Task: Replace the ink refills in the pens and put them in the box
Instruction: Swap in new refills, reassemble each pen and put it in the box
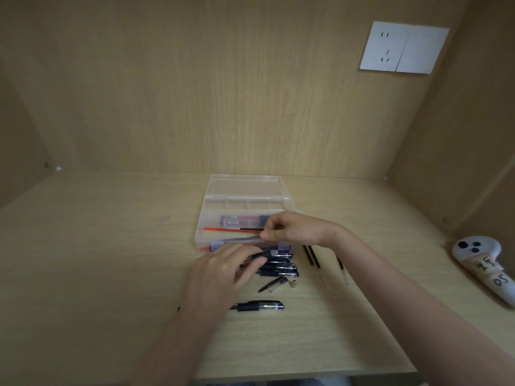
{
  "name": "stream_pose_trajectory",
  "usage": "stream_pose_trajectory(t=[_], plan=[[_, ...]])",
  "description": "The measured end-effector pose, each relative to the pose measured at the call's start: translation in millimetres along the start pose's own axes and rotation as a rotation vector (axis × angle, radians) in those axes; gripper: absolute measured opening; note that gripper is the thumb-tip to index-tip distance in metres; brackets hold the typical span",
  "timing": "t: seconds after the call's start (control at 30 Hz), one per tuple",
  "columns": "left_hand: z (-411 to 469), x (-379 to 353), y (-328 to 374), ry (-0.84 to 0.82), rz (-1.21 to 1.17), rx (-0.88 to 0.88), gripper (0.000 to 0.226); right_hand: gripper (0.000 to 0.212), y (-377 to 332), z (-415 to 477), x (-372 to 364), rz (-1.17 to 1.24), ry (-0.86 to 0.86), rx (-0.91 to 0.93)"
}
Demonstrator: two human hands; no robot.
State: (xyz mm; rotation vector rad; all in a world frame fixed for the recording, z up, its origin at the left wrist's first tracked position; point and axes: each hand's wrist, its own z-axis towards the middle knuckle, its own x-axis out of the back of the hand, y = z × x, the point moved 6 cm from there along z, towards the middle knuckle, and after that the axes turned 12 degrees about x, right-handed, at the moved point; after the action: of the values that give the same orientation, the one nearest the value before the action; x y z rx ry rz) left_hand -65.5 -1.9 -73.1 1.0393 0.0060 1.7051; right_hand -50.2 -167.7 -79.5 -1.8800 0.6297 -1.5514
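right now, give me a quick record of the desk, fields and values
left grip: holds a black pen, by the pen row
right grip: fingers curled over the box front, what they pinch unclear
box: clear, lid open, red refill inside
loose pen: on the desk, nearer the person
black refills: right of the pen row

The light is dim, warm and even, with a yellow cast over the wood. Shadows are soft: only a faint dark patch lies on the surface (111, 246) beneath the left hand (223, 267). The upper corners fall off darker. The clear box (242, 188) shows a pale sheen on its lid. Wide-angle stretch splays the side walls and skews the socket plate (404, 47). Focus is soft throughout; the right hand (289, 228) is slightly smeared, the refill (252, 237) at its fingertips is barely resolved, and the pen (274, 254) in the left hand lacks fine detail.
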Motion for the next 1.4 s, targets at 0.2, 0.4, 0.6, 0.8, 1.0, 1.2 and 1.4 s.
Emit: stream_pose_trajectory(t=[0.2,0.4,0.6,0.8,1.0,1.2,1.4], plan=[[-1,1,0,0.000,0.000,0.018,0.028,0.014,-4,-9,15,0.112,0.315,0.128],[0,8,-5,0.063,-0.061,0.085,0.030,0.014,-15,-44,32,0.411,0.642,0.239],[0,6,-7,0.052,-0.063,0.093,0.030,0.009,-13,-68,26,0.735,0.789,0.308],[-1,10,-6,0.061,-0.055,0.104,0.029,0.018,-1,-90,33,0.813,1.005,0.330],[-1,13,-4,0.094,-0.063,0.109,0.026,0.016,6,-101,33,0.786,1.105,0.313],[-2,12,-5,0.074,-0.085,0.109,0.026,0.015,8,-103,35,0.781,1.176,0.320],[-2,11,-5,0.075,-0.078,0.106,0.027,0.014,9,-101,32,0.748,1.185,0.326]])
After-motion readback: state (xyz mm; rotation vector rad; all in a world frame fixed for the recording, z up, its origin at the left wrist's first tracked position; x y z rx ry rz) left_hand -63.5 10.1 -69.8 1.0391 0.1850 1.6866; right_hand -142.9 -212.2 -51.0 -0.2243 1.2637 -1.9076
